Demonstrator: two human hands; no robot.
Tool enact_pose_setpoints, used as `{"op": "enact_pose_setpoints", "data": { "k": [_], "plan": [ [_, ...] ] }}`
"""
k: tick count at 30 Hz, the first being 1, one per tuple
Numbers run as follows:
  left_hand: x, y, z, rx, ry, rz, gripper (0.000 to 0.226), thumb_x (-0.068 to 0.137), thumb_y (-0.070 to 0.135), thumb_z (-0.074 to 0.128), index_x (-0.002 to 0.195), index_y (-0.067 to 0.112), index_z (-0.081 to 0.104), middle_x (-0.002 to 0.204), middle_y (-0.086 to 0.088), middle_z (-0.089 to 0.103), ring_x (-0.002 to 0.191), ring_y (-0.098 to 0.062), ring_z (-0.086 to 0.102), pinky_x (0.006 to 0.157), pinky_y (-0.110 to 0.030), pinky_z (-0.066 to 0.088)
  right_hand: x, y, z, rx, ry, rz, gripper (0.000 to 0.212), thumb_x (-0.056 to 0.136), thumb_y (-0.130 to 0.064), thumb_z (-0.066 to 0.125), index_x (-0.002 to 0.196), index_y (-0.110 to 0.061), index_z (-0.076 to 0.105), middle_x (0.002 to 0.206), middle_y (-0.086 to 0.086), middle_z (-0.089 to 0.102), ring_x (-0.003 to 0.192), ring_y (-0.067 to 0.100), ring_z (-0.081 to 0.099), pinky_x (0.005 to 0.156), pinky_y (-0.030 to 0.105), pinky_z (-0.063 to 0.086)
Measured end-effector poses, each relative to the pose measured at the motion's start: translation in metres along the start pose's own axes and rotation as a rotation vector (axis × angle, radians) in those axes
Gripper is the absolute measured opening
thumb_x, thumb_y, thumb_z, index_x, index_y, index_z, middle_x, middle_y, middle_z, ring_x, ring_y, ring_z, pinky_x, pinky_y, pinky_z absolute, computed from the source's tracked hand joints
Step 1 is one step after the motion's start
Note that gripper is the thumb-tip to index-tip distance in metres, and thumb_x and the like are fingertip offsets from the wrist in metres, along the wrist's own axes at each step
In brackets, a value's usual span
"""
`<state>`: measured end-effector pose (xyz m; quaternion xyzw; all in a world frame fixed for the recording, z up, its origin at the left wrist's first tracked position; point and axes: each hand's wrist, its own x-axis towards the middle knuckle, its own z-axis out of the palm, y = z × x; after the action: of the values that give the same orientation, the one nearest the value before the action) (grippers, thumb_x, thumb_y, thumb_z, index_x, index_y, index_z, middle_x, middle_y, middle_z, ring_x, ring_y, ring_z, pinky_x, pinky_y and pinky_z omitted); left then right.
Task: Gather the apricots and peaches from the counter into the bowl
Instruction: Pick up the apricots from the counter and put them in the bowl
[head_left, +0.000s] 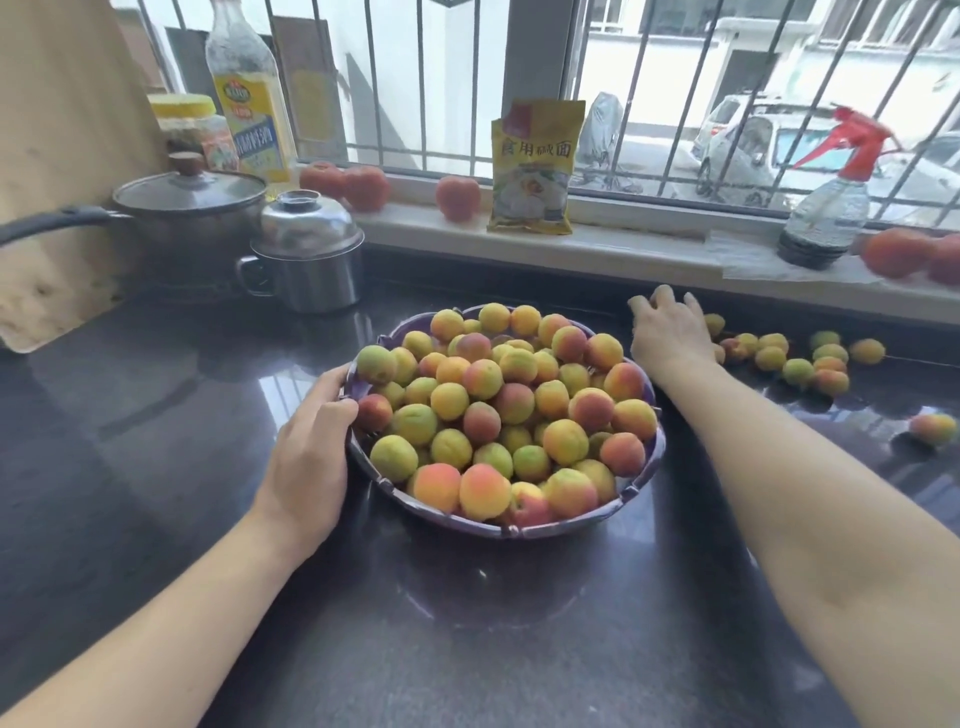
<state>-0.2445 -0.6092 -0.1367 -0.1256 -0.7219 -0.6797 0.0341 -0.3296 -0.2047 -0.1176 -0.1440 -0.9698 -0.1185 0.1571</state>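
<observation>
The counter (156, 415) is dark polished stone, glossy enough to mirror the window bars. The lidded pot (197, 218) and steel mug (311, 260) are shiny metal. The purple bowl (639, 467) looks plastic; the spray bottle (826, 218) is clear plastic, the yellow packet (535, 171) glossy film.

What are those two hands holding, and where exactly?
The left hand grips the purple bowl by its left rim. The right hand reaches over the loose fruit; any hold is hidden.

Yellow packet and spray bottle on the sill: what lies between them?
Nothing stands between the yellow packet and the spray bottle: only bare sill and the edge of a white sheet, in the head view.
</observation>
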Motion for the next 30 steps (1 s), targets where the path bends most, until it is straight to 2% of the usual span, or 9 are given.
{"op": "enact_pose_setpoints", "data": {
  "k": [5, 9, 14, 16, 18, 21, 23, 25, 30],
  "plan": [
    [-0.001, 0.002, 0.0, 0.044, 0.013, 0.015, 0.054, 0.083, 0.048, 0.042, 0.128, 0.038, 0.07, 0.129, 0.005, 0.074, 0.127, -0.024, 0.066, 0.111, -0.061, 0.047, -0.002, 0.0, -0.007, -0.165, 0.085, -0.174, 0.037, 0.098, -0.022, 0.055, 0.135, -0.021, 0.06, 0.135, 0.012, 0.053, 0.117, 0.031, 0.061, 0.119, 0.046, 0.028],
    [0.0, 0.0, 0.0, 0.055, 0.033, 0.014, 0.052, 0.083, 0.049, 0.042, 0.126, 0.04, 0.07, 0.128, 0.006, 0.074, 0.126, -0.024, 0.066, 0.111, -0.06, 0.048, -0.015, -0.001, -0.023, -0.092, 0.129, -0.266, 0.029, 0.102, -0.027, 0.05, 0.126, -0.022, 0.066, 0.121, 0.005, 0.06, 0.1, 0.027, 0.063, 0.095, 0.041, 0.048],
    [0.0, -0.001, -0.002, 0.06, 0.037, 0.01, 0.052, 0.084, 0.049, 0.041, 0.127, 0.043, 0.07, 0.131, 0.007, 0.073, 0.128, -0.024, 0.065, 0.112, -0.06, 0.048, -0.047, 0.004, -0.082, 0.913, 0.065, 0.145, 0.027, 0.105, -0.028, 0.049, 0.123, -0.025, 0.069, 0.114, 0.005, 0.059, 0.099, 0.025, 0.06, 0.076, 0.033, 0.048],
    [-0.001, 0.0, -0.002, 0.058, 0.029, 0.011, 0.052, 0.083, 0.049, 0.041, 0.126, 0.043, 0.071, 0.131, 0.007, 0.073, 0.127, -0.022, 0.065, 0.112, -0.059, 0.048, -0.063, 0.01, -0.117, 1.312, -0.142, 0.243, 0.021, 0.103, -0.025, 0.055, 0.118, -0.027, 0.07, 0.111, 0.01, 0.066, 0.095, 0.024, 0.066, 0.076, 0.037, 0.057],
    [-0.002, 0.004, 0.0, 0.053, 0.021, 0.013, 0.051, 0.083, 0.048, 0.041, 0.124, 0.044, 0.072, 0.13, 0.008, 0.074, 0.126, -0.02, 0.065, 0.112, -0.057, 0.048, -0.081, 0.018, -0.15, 1.576, -0.366, 0.196, 0.02, 0.097, -0.02, 0.066, 0.116, -0.024, 0.069, 0.113, 0.012, 0.066, 0.098, 0.027, 0.068, 0.09, 0.043, 0.057],
    [-0.004, 0.009, 0.003, 0.028, 0.033, 0.002, 0.046, 0.081, 0.047, 0.042, 0.114, 0.049, 0.074, 0.126, 0.009, 0.074, 0.123, -0.017, 0.066, 0.111, -0.053, 0.05, -0.102, 0.016, -0.184, 1.308, -0.439, 0.024, 0.032, 0.089, -0.027, 0.077, 0.119, -0.028, 0.066, 0.113, 0.003, 0.068, 0.09, 0.02, 0.075, 0.076, 0.043, 0.053],
    [-0.006, 0.011, 0.003, 0.023, 0.035, -0.004, 0.047, 0.079, 0.049, 0.042, 0.113, 0.05, 0.074, 0.126, 0.009, 0.074, 0.123, -0.018, 0.067, 0.111, -0.054, 0.05, -0.111, 0.001, -0.194, 1.043, -0.374, -0.052, 0.037, 0.086, -0.041, 0.077, 0.118, -0.03, 0.062, 0.106, -0.008, 0.07, 0.084, 0.011, 0.073, 0.064, 0.032, 0.051],
    [-0.006, 0.011, 0.003, 0.029, 0.039, -0.011, 0.049, 0.079, 0.049, 0.042, 0.116, 0.046, 0.074, 0.127, 0.008, 0.074, 0.124, -0.019, 0.066, 0.112, -0.055, 0.049, -0.114, -0.018, -0.192, 0.875, -0.315, -0.14, 0.036, 0.085, -0.047, 0.075, 0.113, -0.027, 0.065, 0.102, -0.011, 0.07, 0.089, 0.009, 0.068, 0.07, 0.026, 0.056],
    [-0.009, 0.015, 0.004, 0.057, 0.039, -0.015, 0.05, 0.079, 0.05, 0.041, 0.118, 0.045, 0.072, 0.124, 0.01, 0.075, 0.122, -0.018, 0.067, 0.11, -0.051, 0.051, -0.117, -0.035, -0.169, 0.638, -0.282, -0.187, 0.034, 0.088, -0.05, 0.069, 0.111, -0.026, 0.073, 0.101, -0.009, 0.066, 0.096, 0.01, 0.06, 0.088, 0.039, 0.055]
  ]
}}
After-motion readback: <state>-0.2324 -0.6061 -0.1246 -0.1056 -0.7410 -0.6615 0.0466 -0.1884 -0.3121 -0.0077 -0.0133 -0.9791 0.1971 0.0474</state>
